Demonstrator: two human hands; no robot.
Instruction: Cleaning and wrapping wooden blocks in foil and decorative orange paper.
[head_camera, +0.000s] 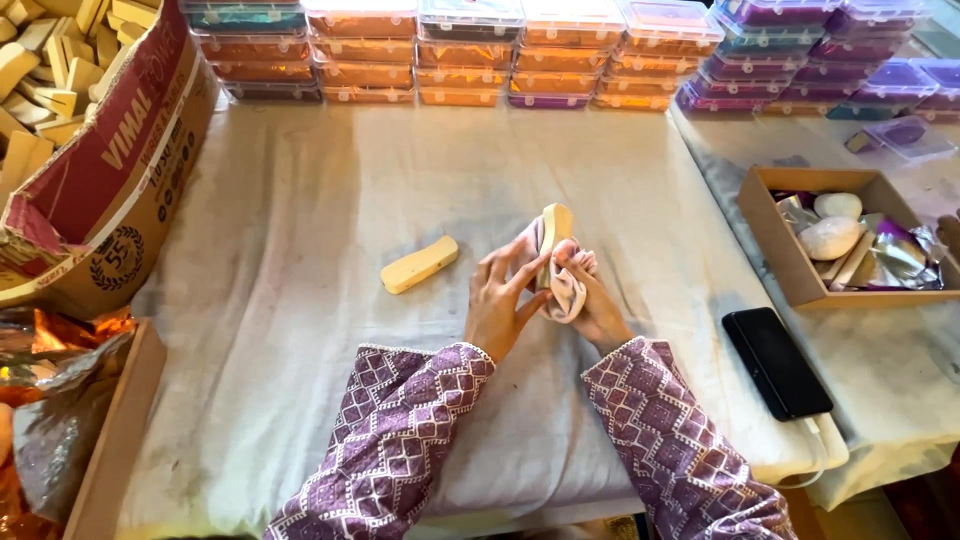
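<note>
Yellow bar (555, 232) upright at bench centre, wrapped low in pink cloth (566, 285). Left hand (497, 305) fingers spread, fingertips against bar and cloth, grip loose, not clenched. Right hand (592, 300) clenched on cloth and bar from beneath. Second bar (419, 264) flat on white bench cover (300, 300), just left of hands, apart from them. Black phone (777, 361) on right edge. Brown tray (790, 262) with pale stones and foil wraps at right. Stacked clear boxes (465, 55) along far edge. Carton (100, 170) of bars at far left. Purple patterned sleeves on both arms.
</note>
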